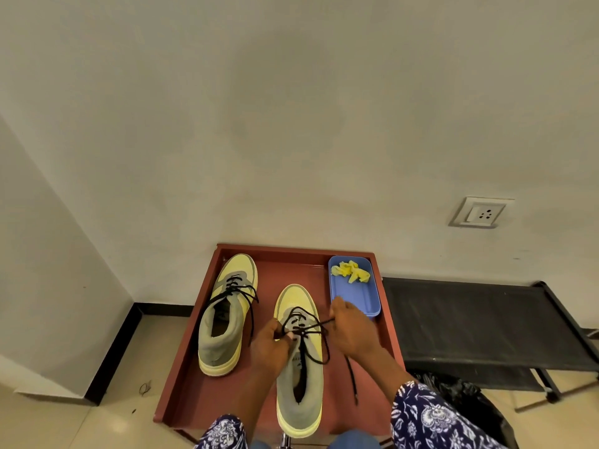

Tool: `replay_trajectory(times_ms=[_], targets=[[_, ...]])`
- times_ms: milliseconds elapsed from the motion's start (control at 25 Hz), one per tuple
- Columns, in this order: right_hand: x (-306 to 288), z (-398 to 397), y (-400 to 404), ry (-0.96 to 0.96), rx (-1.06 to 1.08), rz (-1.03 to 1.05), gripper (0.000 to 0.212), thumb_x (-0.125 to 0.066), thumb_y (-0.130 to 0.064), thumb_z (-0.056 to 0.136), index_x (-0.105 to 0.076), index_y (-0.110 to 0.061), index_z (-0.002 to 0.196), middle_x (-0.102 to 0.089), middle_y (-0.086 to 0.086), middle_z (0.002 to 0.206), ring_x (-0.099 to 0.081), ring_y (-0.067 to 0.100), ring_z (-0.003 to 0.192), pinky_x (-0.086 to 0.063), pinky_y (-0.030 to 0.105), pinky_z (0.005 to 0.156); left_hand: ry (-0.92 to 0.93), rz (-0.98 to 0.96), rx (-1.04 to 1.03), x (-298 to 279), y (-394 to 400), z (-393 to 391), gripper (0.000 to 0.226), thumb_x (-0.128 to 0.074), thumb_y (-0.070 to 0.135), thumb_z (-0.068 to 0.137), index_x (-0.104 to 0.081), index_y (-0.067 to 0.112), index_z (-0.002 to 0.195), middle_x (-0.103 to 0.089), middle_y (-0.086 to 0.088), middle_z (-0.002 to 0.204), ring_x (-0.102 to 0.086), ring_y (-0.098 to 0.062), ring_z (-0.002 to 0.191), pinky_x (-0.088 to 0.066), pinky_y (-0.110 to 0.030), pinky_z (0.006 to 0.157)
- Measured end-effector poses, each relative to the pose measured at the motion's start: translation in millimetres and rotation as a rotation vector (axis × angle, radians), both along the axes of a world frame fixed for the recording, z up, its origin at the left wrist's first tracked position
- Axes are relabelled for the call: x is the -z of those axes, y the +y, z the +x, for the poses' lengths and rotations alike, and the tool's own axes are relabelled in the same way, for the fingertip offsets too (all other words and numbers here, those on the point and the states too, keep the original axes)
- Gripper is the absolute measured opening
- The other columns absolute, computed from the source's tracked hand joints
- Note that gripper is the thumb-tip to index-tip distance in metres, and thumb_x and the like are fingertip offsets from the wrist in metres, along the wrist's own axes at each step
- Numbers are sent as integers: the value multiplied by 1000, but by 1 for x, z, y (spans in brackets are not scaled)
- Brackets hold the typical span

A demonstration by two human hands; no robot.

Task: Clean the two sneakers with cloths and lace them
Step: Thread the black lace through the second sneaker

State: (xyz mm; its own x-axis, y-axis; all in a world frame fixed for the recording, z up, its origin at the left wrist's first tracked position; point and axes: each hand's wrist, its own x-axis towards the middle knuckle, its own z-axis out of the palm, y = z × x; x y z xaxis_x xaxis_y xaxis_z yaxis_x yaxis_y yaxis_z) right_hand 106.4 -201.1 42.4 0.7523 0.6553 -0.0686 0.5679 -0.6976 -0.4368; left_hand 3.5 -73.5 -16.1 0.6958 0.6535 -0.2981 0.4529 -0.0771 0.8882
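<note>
Resting on a red-brown tray are two shoes, each yellow at the toe and sole and grey-green around the ankle. One shoe lies at the left of the tray, toe toward the wall, with its black lace already threaded through the eyelets and the loose ends trailing down its right side. Its mate, the second shoe, lies in the middle of the tray, nearer the person, also toe toward the wall.

Both hands are on this second shoe. The left hand sits at the left edge of the tongue with its fingers curled, pinching the second lace near the eyelets. The right hand is just to the right of the shoe, fingers bent in, pinching a loop of the same lace and drawing it out sideways. One free end of this lace hangs down across the tray to the right of the shoe.

One blue dish stands in the far right corner of the tray, and one crumpled yellow cloth lies in its far end. Two patterned blue and white sleeves show at the bottom edge.

One wall socket is on the wall at right, and one black folding cot stands just beside the tray.
</note>
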Motion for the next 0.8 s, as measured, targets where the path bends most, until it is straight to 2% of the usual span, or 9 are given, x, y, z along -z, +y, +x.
replay_trajectory(times_ms=[80, 160, 240, 320, 400, 520, 640, 760, 800], targets=[[-6, 13, -19, -33, 58, -64, 6, -43, -13, 88, -38, -11, 93, -49, 8, 90, -45, 22, 75, -24, 24, 48, 0, -46, 4, 12, 6, -2, 19, -58, 20, 75, -43, 20, 62, -53, -3, 65, -50, -20, 68, -52, -50, 74], [-10, 26, -37, -39, 170, -62, 15, -44, -15, 90, -44, -8, 102, -52, 8, 92, -44, 20, 74, -28, 24, 51, -1, -54, 14, 12, 7, -3, 20, -58, 19, 77, -43, 17, 65, -54, -7, 68, -51, -20, 68, -52, -51, 74], [-15, 38, -51, -29, 300, 10, 10, -45, -13, 89, -45, -7, 97, -55, 11, 92, -46, 22, 73, -33, 27, 57, -9, -65, 6, 9, 8, -3, 25, -58, 14, 80, -43, 21, 62, -55, -8, 68, -52, -21, 69, -52, -46, 71], [-19, 46, -61, -14, 386, 81, 3, -45, -11, 90, -43, -9, 89, -56, 11, 85, -49, 25, 72, -32, 28, 55, -12, -85, 1, 8, 8, -3, 28, -58, 13, 81, -44, 25, 60, -55, -7, 68, -51, -20, 69, -50, -43, 69], [-23, 50, -66, 23, 354, 112, 9, -47, -10, 91, -45, -12, 82, -56, 7, 77, -53, 23, 69, -32, 25, 51, -10, -105, 4, 10, 9, -3, 22, -58, 15, 81, -46, 21, 64, -58, -11, 72, -53, -21, 71, -53, -48, 73], [-24, 45, -64, 72, 269, 66, 17, -51, -19, 93, -48, -17, 77, -52, 1, 70, -46, 6, 58, -29, 14, 49, -15, -126, 9, 12, 9, -3, 13, -59, 19, 79, -48, 17, 72, -64, -15, 82, -61, -29, 79, -52, -53, 79], [-14, 36, -58, 132, 245, 31, 15, -56, -23, 90, -54, -14, 78, -54, 1, 71, -48, 8, 59, -36, 18, 54, -31, -158, 0, 6, 6, -5, 14, -61, 17, 80, -54, 24, 71, -66, -10, 83, -63, -32, 88, -52, -52, 83], [-10, 25, -49, 208, 115, -207, 17, -58, -25, 86, -56, -13, 75, -55, 3, 76, -52, 14, 68, -41, 24, 66, -41, -163, 5, 3, 6, -7, 23, -61, 13, 82, -57, 30, 68, -67, -3, 82, -64, -28, 89, -51, -50, 84], [-11, 19, -44, 227, 30, -324, 15, -57, -26, 86, -60, -12, 83, -59, 6, 85, -56, 17, 76, -42, 26, 71, -44, -165, 10, 2, 5, -7, 23, -60, 12, 83, -57, 29, 68, -67, -2, 82, -63, -27, 88, -50, -50, 84]])
